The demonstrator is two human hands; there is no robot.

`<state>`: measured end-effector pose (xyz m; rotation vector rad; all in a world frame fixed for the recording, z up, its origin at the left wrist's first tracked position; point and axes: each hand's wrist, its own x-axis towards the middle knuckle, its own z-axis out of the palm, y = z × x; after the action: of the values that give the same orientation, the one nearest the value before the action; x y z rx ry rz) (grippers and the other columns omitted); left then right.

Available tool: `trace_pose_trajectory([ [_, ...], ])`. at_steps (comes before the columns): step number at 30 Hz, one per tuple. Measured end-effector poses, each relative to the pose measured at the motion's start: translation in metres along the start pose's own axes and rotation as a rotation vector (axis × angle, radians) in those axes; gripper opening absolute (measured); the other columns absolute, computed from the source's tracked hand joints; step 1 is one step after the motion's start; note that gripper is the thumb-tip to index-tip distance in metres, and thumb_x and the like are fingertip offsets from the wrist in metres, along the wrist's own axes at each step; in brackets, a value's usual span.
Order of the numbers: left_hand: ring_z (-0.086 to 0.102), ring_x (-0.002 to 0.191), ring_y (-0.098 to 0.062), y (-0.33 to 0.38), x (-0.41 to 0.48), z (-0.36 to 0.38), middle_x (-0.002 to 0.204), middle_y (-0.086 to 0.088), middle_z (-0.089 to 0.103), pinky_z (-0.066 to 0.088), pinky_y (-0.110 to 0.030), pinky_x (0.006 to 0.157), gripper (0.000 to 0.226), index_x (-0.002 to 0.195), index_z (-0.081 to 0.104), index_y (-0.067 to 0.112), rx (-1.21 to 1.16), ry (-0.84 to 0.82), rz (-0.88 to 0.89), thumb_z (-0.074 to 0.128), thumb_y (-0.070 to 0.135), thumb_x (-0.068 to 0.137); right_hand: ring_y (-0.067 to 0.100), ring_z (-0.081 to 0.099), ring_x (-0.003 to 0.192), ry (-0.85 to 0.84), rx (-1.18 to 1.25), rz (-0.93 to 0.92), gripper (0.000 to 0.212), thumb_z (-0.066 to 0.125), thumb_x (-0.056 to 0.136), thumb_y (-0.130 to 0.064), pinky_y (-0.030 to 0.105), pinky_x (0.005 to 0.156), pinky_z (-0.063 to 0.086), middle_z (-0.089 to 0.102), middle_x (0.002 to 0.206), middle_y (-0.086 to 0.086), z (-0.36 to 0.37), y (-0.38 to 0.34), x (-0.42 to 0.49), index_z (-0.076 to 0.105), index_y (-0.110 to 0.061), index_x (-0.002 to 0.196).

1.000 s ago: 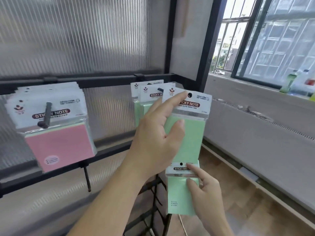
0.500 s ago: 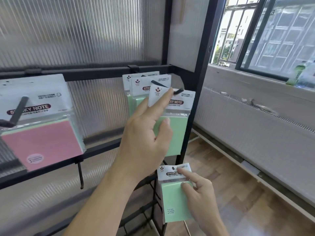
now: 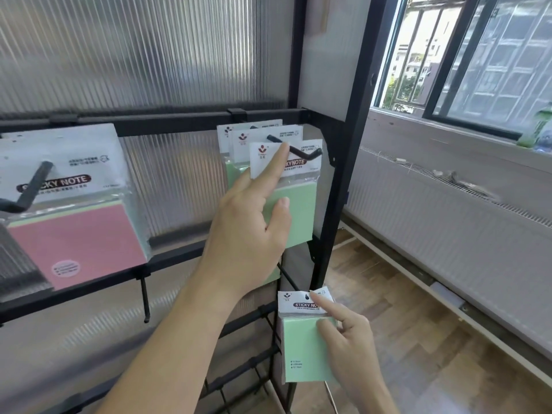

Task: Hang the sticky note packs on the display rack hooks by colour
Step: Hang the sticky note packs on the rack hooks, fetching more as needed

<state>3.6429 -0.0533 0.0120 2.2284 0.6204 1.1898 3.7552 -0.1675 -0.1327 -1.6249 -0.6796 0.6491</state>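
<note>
A black display rack [image 3: 179, 122] carries two hooks. On the right hook [image 3: 303, 152] hang several green sticky note packs. My left hand [image 3: 248, 234] holds the front green pack [image 3: 301, 210], which is threaded on that hook. Its index finger lies straight on the white header and its thumb rests on the green pad. My right hand [image 3: 352, 345] grips a second green pack [image 3: 301, 354] low down beside the rack's right post, thumb across the pad and index finger on the header. Pink packs [image 3: 74, 234] hang on the left hook [image 3: 33, 183].
A ribbed translucent panel [image 3: 149, 55] backs the rack. An empty hook [image 3: 145, 297] hangs from the lower bar, with more rack bars [image 3: 239, 369] below. To the right are a wall radiator [image 3: 448, 222], a window sill with a green bottle [image 3: 537, 127], and a wooden floor [image 3: 418, 324].
My left hand carried the green pack left and back onto the right hook, where it now hangs in front of the others. My right hand stayed low with its pack.
</note>
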Motion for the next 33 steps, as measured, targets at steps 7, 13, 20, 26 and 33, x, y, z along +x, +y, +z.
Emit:
trace_pose_trajectory([
  [7, 0.055, 0.103, -0.001, -0.006, -0.004, -0.001, 0.12, 0.008, 0.052, 0.048, -0.008, 0.083, 0.065, 0.15, 0.021, 0.045, -0.01, -0.039, -0.027, 0.051, 0.02, 0.098, 0.003, 0.062, 0.064, -0.005, 0.003, -0.009, 0.049, 0.048, 0.089, 0.007, 0.014, 0.054, 0.044, 0.072, 0.093, -0.005, -0.002, 0.006, 0.003, 0.07, -0.034, 0.102],
  [13, 0.057, 0.096, -0.007, -0.013, -0.013, 0.002, 0.123, 0.011, 0.051, 0.049, -0.012, 0.076, 0.067, 0.151, 0.02, 0.044, 0.055, -0.04, -0.061, 0.052, 0.02, 0.097, 0.023, 0.067, 0.084, -0.053, -0.039, -0.017, 0.05, 0.048, 0.093, 0.001, 0.026, 0.06, 0.05, 0.07, 0.102, -0.003, 0.003, 0.023, 0.013, 0.067, -0.044, 0.106],
  [20, 0.055, 0.092, -0.008, -0.016, -0.008, -0.003, 0.108, 0.009, 0.052, 0.05, -0.022, 0.079, 0.067, 0.152, 0.017, 0.042, 0.192, -0.041, -0.139, 0.051, 0.023, 0.098, -0.003, 0.055, 0.091, -0.185, -0.421, -0.203, 0.046, 0.044, 0.101, -0.016, 0.006, 0.068, 0.042, 0.056, 0.105, -0.014, 0.003, 0.018, 0.036, 0.047, -0.051, 0.129],
  [26, 0.05, 0.09, 0.0, -0.022, -0.003, -0.008, 0.103, 0.022, 0.043, 0.045, -0.014, 0.074, 0.065, 0.151, 0.016, 0.043, 0.29, -0.042, -0.159, 0.049, 0.025, 0.099, -0.001, 0.045, 0.086, -0.271, -0.618, -0.287, 0.058, 0.051, 0.098, -0.012, -0.002, 0.068, 0.035, 0.042, 0.107, -0.012, 0.012, 0.006, 0.066, 0.034, -0.038, 0.147],
  [33, 0.049, 0.09, -0.002, -0.037, -0.003, -0.015, 0.107, 0.013, 0.046, 0.043, -0.014, 0.076, 0.069, 0.149, 0.008, 0.048, 0.395, -0.041, -0.122, 0.049, 0.027, 0.098, 0.009, 0.048, 0.107, -0.305, -0.685, -0.448, 0.063, 0.056, 0.094, -0.013, 0.0, 0.07, 0.034, 0.047, 0.127, 0.001, 0.036, 0.012, 0.112, 0.032, -0.031, 0.149],
])
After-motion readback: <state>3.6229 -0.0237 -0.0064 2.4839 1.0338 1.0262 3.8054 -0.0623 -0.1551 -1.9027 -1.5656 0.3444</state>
